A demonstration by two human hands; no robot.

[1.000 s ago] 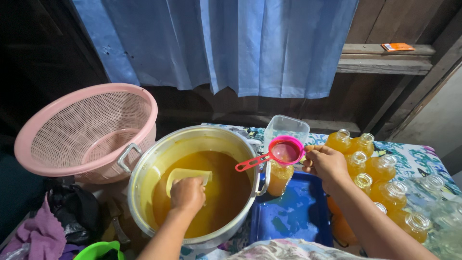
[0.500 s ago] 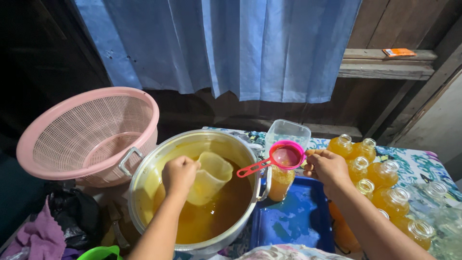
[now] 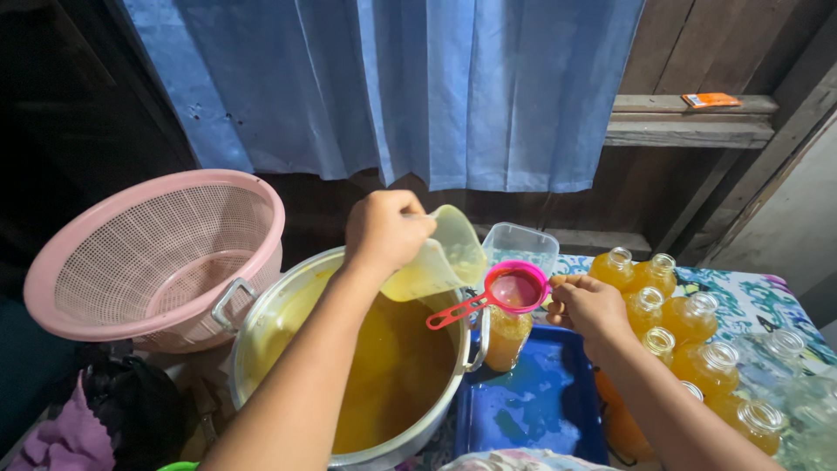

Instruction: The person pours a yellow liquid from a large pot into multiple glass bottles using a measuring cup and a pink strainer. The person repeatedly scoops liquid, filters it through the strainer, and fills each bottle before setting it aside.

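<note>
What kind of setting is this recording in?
Probably a home kitchen corner used for bottling a drink: a big pot of orange liquid, rows of filled bottles, and plank walls with a blue curtain.

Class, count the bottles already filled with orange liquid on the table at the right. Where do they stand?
6 clearly: two at the back, two in the middle, two nearer. More may hide behind the right hand.

- I see a pale yellow plastic jug point(image 3: 440, 262) above orange-yellow liquid point(image 3: 392, 366) in the steel pot point(image 3: 261, 331).
- My strainer point(image 3: 514, 288) is pink-rimmed with a red handle.
- Blue tray point(image 3: 540, 401), blue curtain point(image 3: 392, 87).
- Pink mesh basket point(image 3: 148, 253).
- Floral-patterned tablecloth point(image 3: 750, 296).
</note>
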